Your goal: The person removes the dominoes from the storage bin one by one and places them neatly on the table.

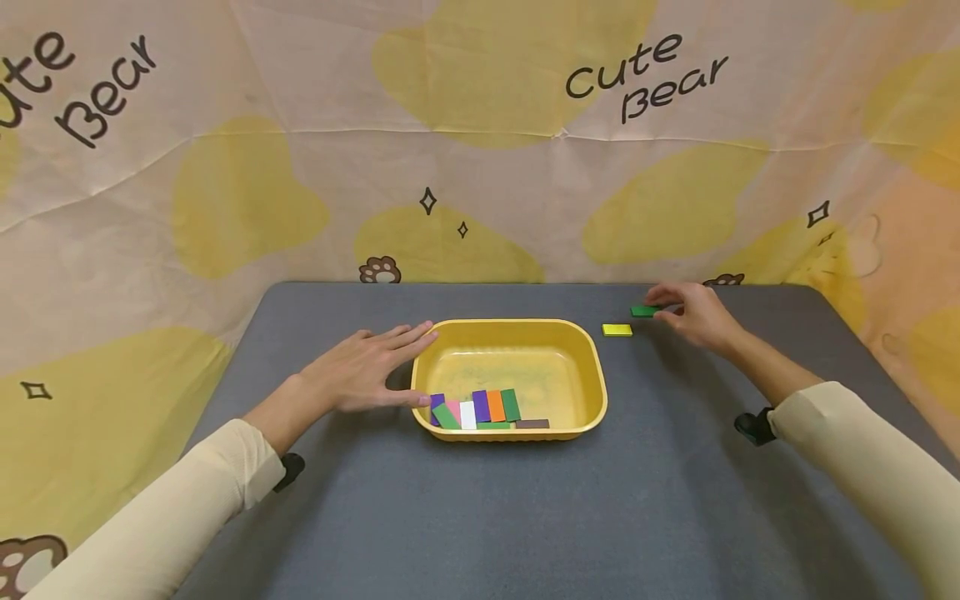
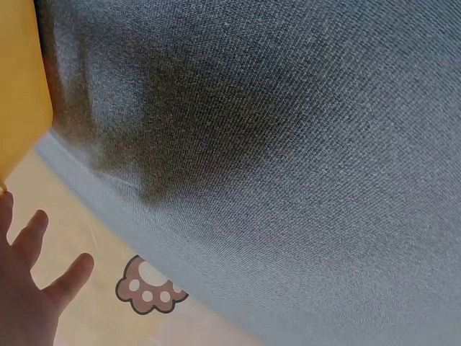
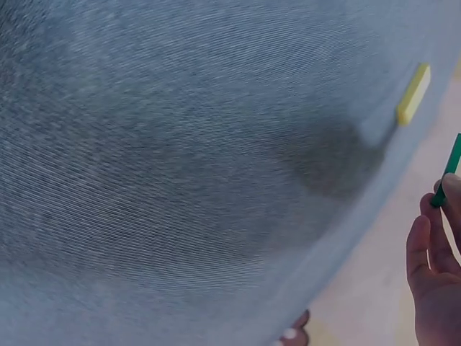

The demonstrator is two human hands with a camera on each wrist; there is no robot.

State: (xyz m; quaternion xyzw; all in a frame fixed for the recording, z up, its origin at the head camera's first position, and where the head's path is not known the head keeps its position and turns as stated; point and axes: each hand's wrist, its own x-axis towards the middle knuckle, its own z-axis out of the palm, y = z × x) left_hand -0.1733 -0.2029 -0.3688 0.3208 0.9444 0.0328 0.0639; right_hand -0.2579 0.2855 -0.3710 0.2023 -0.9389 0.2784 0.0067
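Note:
My right hand [image 1: 696, 315] pinches a green block [image 1: 642, 311] between thumb and fingers near the table's back edge. The right wrist view shows the same green block [image 3: 451, 169] at the fingertips. Just left of that hand a yellow block [image 1: 617, 330] lies on the table. With fingers spread, my left hand [image 1: 363, 367] rests on the left rim of a yellow basin [image 1: 525, 358]. Inside the basin, several flat coloured blocks lean or lie along the near wall, among them an orange block [image 1: 496, 406], a white block [image 1: 467, 415] and a brown block [image 1: 532, 424].
A grey cloth-covered table [image 1: 510, 517] carries everything. Behind it hangs a patterned curtain [image 1: 480, 167] that meets the back edge. Dark bands [image 1: 753, 427] sit at both wrists by the cream sleeves.

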